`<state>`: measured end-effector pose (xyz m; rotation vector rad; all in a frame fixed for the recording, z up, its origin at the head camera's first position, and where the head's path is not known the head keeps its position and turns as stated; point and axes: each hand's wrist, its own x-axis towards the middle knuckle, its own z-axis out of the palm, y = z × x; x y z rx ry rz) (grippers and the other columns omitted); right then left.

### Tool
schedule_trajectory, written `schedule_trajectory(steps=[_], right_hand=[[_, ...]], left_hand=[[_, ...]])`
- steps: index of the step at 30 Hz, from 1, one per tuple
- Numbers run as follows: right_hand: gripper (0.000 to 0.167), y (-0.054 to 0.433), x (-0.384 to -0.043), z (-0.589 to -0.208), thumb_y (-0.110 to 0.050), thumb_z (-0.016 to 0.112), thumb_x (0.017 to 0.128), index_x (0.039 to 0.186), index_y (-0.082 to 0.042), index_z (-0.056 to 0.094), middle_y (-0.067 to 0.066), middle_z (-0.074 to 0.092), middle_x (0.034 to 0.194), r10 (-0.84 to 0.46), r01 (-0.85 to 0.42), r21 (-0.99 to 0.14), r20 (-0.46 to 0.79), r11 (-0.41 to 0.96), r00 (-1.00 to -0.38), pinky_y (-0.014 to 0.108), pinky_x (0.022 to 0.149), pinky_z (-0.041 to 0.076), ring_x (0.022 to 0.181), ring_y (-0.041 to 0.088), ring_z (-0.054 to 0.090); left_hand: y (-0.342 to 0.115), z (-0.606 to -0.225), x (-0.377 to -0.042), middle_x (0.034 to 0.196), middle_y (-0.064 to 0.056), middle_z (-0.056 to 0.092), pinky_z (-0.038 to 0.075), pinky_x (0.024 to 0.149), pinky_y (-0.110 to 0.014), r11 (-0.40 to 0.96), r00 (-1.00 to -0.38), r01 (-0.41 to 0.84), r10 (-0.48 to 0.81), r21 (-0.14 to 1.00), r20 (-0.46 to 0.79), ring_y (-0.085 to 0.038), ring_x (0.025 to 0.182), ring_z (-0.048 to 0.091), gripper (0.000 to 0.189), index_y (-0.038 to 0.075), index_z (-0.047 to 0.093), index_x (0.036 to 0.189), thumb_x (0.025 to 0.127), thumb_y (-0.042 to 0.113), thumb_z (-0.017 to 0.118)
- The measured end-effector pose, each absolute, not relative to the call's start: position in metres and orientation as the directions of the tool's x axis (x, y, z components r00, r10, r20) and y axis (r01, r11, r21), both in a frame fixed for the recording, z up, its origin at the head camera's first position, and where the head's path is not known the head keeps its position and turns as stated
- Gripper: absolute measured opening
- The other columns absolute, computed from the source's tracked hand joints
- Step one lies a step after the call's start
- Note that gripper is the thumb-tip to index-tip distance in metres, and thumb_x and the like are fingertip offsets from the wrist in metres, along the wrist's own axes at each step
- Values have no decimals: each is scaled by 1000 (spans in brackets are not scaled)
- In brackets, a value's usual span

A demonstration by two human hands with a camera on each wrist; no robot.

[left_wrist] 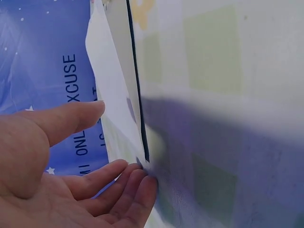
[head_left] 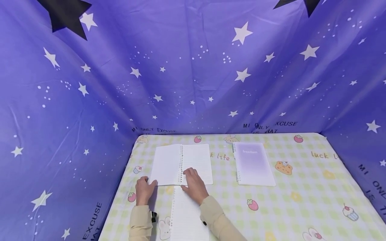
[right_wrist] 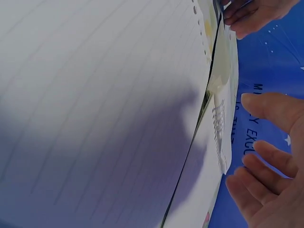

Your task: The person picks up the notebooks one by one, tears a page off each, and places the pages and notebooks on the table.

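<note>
A spiral notebook [head_left: 197, 157] lies spread open toward the back left of the table, with a blank left page and a lined right page. My left hand [head_left: 144, 189] is at its lower left corner; in the left wrist view the fingertips touch the notebook's edge [left_wrist: 137, 95], thumb apart. Over the right page, near the coil [right_wrist: 218, 118], is my right hand [head_left: 194, 185], its fingers loosely bent and pinching nothing. Below the notebook lies a lined sheet [head_left: 188, 214] with punched holes down its left edge, partly hidden by the right forearm.
To the right lies a closed purple spiral notebook [head_left: 254, 167] marked "freedom". A checked cloth [head_left: 310, 187] with cartoon prints covers the table. Purple star-patterned curtains [head_left: 193, 83] stand behind and at both sides.
</note>
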<state>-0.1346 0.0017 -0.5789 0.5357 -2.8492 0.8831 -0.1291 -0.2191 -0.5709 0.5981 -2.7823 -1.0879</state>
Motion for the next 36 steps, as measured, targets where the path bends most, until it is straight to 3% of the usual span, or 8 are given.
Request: schedule_trajectory(steps=[4,12,28,36], right_hand=[[55,-7,-139,-582,-21,85,77,121,-3,56,10,56,124,-322,-398,-477,236,784,-917,35,106,46,121,25,52],[64,-16,-146,-585,-20,86,76,128,1,56,17,55,137,-351,-413,-446,218,794,-911,40,111,43,134,32,47],[62,-29,-153,-596,-15,86,73,127,1,59,16,57,133,-383,-444,-417,226,793,-896,40,106,47,129,32,48],[54,-36,-155,-597,-16,84,78,124,0,61,15,59,129,-384,-438,-411,210,799,-899,40,103,49,125,30,51]], left_hand=[[-221,-572,-130,115,-40,55,45,99,-59,670,-916,-334,-395,663,-61,-54,111,54,51,-21,55,119,84,13,70],[-222,-574,-134,114,-37,54,47,96,-58,660,-915,-361,-389,659,-111,-50,107,55,51,-19,55,121,84,13,69],[-221,-578,-138,116,-33,53,49,98,-55,633,-909,-369,-398,680,-122,-44,106,57,50,-16,56,124,85,12,69],[-226,-581,-138,112,-30,55,51,94,-52,619,-911,-361,-394,698,-121,-39,101,59,49,-15,57,123,86,13,70]])
